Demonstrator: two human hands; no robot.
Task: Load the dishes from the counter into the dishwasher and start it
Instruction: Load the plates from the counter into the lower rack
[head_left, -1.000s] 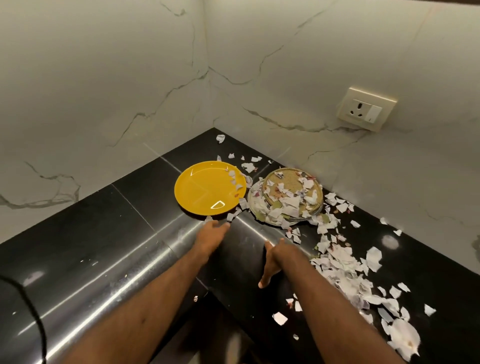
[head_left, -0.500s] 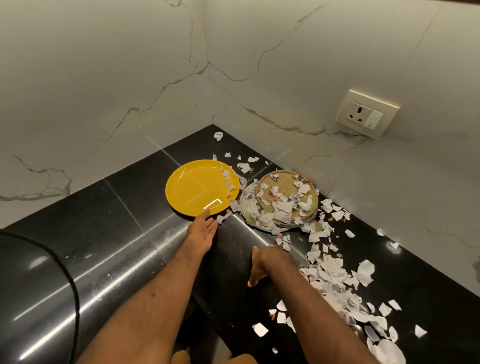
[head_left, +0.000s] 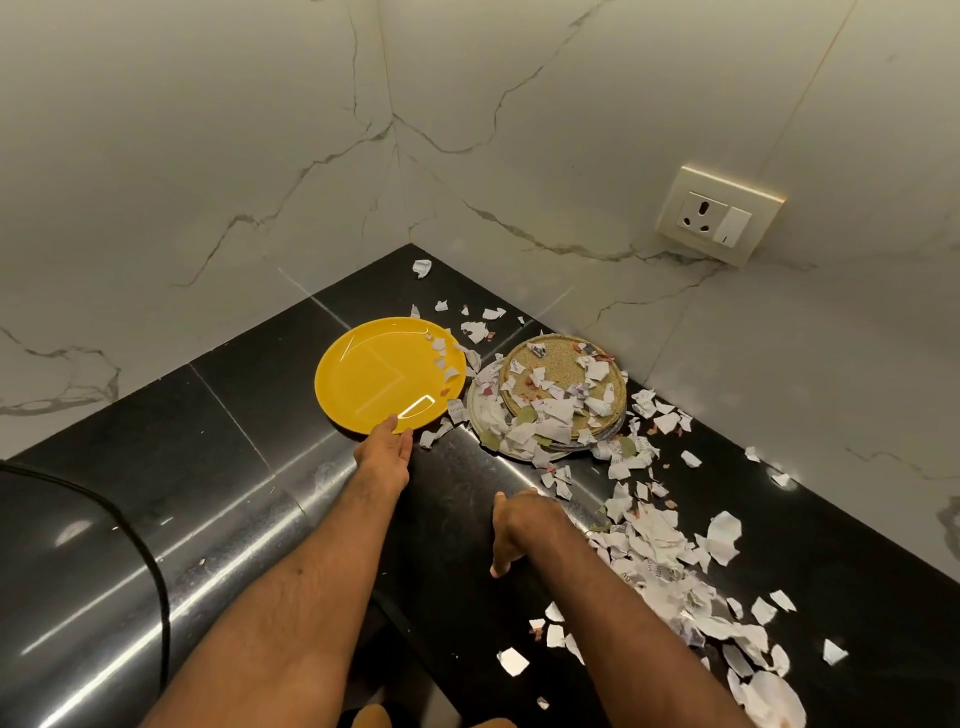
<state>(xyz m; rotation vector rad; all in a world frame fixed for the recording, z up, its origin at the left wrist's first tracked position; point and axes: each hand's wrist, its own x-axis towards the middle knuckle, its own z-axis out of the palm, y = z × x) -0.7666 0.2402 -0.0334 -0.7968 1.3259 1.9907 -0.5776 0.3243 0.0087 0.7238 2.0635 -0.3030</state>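
Two bare forearms fill the near part of my view, and the right hand (head_left: 511, 525) is the closer one: it rests at the front edge of the glossy black stone counter (head_left: 234, 457), fingers hanging loose and downward, holding nothing. Just to its right lies a thick drift of torn white paper scraps (head_left: 654, 540).

Further in, the left hand (head_left: 387, 452) is stretched flat, fingers straight and together. Their tips touch the near rim of the round yellow plate (head_left: 384, 374), which lies flat on the counter towards the corner with a few scraps on its right side. I judge this plate to be plastic or melamine (the gloss says slippery, too): light, stiff and unlikely to chip, but lying so flush that there is little to get under. I would press on the near rim and drag it to the counter's edge, or tip it up. Then I would pinch it with thumb on top and fingers below; once tilted, the scraps should slide off.

Just beside its right edge is a stack of round plates topped by a speckled beige one (head_left: 561, 384), half buried in paper. I expect it to be heavier, and it wants clearing first and two hands under the lowest rim.

Beyond, on the veined white marble wall (head_left: 208, 156), sits a cream wall socket (head_left: 719, 215). No dishwasher shows
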